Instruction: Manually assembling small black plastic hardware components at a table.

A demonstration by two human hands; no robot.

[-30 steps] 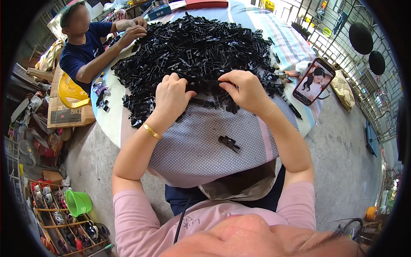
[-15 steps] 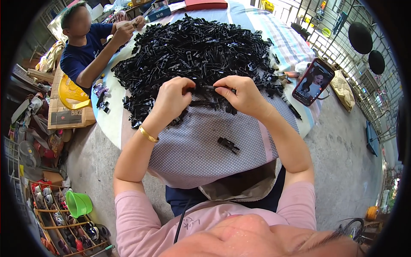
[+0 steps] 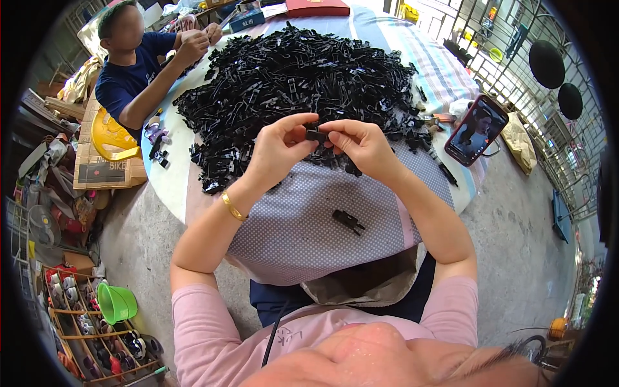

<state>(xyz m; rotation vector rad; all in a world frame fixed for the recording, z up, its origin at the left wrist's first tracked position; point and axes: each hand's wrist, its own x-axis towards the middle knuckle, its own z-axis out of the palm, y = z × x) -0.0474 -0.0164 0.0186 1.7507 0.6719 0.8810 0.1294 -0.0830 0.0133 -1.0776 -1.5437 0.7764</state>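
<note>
Close to the near edge of the black heap, my left hand [image 3: 278, 145] and my right hand [image 3: 365, 144] meet at their fingertips. Between them is a small black clip-like part [image 3: 316, 135], pinched from both sides; its exact kind is too small to make out. Beyond my fingers spreads a large heap of similar black parts [image 3: 296, 77], elongated and tangled together. One separate black part [image 3: 348, 221] lies on the dotted cloth [image 3: 290, 238] nearer to me.
A phone [image 3: 476, 131] leans upright at the table's right side. Across on the left, another person [image 3: 132, 71] in a dark blue shirt holds something small in both hands. A red box [image 3: 316, 8] sits at the far edge. A green bucket [image 3: 117, 304] stands lower left.
My hands have come together, the left moving right toward the right hand. A black part now shows between both sets of fingertips. The view has shifted slightly.
</note>
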